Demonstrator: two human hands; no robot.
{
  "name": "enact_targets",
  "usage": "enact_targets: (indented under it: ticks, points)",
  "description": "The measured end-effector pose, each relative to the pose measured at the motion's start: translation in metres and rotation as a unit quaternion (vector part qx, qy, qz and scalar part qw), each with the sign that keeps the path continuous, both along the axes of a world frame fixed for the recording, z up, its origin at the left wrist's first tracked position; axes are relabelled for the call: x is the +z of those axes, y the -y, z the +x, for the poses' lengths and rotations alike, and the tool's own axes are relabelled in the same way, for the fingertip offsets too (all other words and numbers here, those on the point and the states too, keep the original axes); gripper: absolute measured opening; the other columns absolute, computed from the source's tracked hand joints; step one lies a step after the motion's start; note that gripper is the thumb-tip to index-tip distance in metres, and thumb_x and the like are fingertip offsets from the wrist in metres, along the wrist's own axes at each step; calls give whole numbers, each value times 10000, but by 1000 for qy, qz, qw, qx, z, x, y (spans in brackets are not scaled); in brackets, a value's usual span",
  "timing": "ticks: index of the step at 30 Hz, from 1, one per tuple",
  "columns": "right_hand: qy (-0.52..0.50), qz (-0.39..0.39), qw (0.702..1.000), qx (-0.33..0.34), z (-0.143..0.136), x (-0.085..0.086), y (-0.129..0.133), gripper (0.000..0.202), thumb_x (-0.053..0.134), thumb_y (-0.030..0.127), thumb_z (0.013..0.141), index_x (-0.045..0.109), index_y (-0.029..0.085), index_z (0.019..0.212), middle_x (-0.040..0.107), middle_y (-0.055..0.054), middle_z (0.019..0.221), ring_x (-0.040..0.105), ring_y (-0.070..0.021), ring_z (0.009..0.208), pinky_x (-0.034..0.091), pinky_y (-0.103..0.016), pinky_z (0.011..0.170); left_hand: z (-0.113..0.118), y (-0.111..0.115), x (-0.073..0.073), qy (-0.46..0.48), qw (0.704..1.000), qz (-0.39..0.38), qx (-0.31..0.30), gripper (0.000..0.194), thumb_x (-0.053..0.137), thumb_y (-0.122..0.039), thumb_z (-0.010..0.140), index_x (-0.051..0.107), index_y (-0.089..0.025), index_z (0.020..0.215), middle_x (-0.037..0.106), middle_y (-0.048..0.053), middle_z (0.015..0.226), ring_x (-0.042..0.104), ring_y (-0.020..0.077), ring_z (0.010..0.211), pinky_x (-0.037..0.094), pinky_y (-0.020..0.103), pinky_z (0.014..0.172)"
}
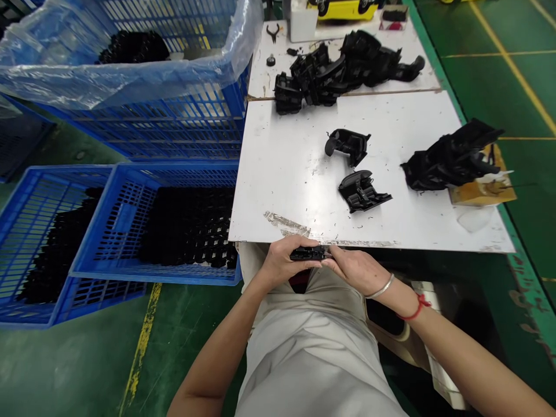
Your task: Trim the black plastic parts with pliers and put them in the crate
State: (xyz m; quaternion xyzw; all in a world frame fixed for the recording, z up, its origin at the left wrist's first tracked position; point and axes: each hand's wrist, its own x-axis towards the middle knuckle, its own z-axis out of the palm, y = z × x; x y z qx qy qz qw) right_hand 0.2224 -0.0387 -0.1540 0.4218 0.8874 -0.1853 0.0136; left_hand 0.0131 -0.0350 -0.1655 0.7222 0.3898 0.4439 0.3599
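My left hand (284,259) is closed around a small black plastic part (306,253), held just off the table's front edge above my lap. At the part's right end, my right hand (354,269) is closed in a pinch. A thin, pale sliver shows by those fingertips, too small to name. Farther in on the white tabletop (282,168) lie two loose black plastic parts, a curved one (350,146) and a ribbed one (361,191).
Black parts (334,72) are heaped at the back, near pliers (273,33). More parts (452,156) lean on a yellow box (486,188) at right. Blue crates (125,217) with black pieces stand left, beside a plastic-lined crate (174,124). A yellow toy car (343,10) sits behind.
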Motion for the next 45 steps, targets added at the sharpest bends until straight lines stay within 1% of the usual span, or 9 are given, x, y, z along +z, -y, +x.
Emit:
enact_targets:
  ticks: [6, 15, 20, 24, 28, 31, 35, 40, 45]
  points:
    - [-4, 3, 1000, -2, 0, -4, 2, 449, 147, 457, 1004, 461, 156, 893, 596, -49, 605, 558, -185, 489, 205, -252, 440, 1, 1, -2, -4, 1000, 15, 0, 349, 779, -314, 689, 666, -146, 974, 731, 82, 917, 694, 184, 849, 572, 298, 795]
    - [-6, 14, 1000, -16, 1, -6, 4, 596, 34, 508, 983, 496, 161, 839, 576, -42, 560, 536, -164, 468, 191, -248, 446, 0, 2, -5, -7, 1000, 18, 0, 353, 783, -311, 687, 664, -153, 980, 730, 75, 926, 691, 181, 861, 570, 299, 797]
    - [3, 47, 999, -15, 1, -10, 6, 635, 20, 510, 981, 517, 155, 809, 558, -34, 520, 498, -147, 422, 162, -246, 422, 0, 2, -6, -16, 1000, 22, 3, 336, 766, -327, 707, 663, -162, 981, 734, 66, 918, 691, 179, 856, 569, 301, 788]
    - [-8, 94, 995, -18, 0, -9, 7, 624, 33, 495, 989, 507, 164, 754, 551, -28, 513, 482, -130, 407, 167, -246, 419, 0, 1, -5, -24, 999, 24, 1, 332, 764, -331, 708, 662, -161, 974, 735, 63, 906, 692, 179, 844, 562, 300, 788]
    - [-45, 131, 990, -21, -1, -4, 5, 556, 125, 485, 1001, 488, 173, 718, 518, -1, 508, 470, -107, 414, 214, -225, 423, 0, 0, -7, -15, 1000, 26, 0, 347, 767, -340, 701, 660, -155, 974, 731, 63, 899, 691, 177, 832, 562, 289, 773]
    - [-56, 149, 987, -19, 0, -3, 2, 528, 178, 496, 997, 488, 173, 718, 507, 8, 504, 462, -102, 410, 222, -224, 415, -1, 0, -7, -8, 1000, 26, -3, 345, 761, -341, 708, 658, -156, 980, 729, 63, 902, 690, 177, 841, 563, 291, 780]
    - [-54, 157, 986, -7, 0, -1, 0, 516, 194, 481, 1000, 504, 165, 735, 514, 4, 510, 472, -109, 423, 224, -235, 415, -2, -1, -7, 1, 1000, 17, -10, 347, 754, -342, 716, 654, -161, 994, 726, 63, 905, 690, 178, 847, 568, 293, 777]
    - [-31, 132, 991, 0, 0, 1, 1, 531, 172, 469, 1003, 515, 165, 736, 544, -17, 541, 481, -116, 444, 229, -241, 422, -3, -2, -7, 1, 1000, 16, -12, 337, 753, -337, 719, 654, -159, 988, 725, 64, 896, 690, 179, 838, 571, 289, 764]
    - [-26, 158, 987, 2, -1, 1, 1, 543, 164, 464, 1004, 522, 157, 735, 540, -15, 526, 469, -109, 422, 209, -236, 410, -2, -2, -6, -3, 1000, 15, -13, 333, 739, -343, 734, 653, -165, 1003, 725, 63, 914, 692, 181, 852, 575, 294, 774]
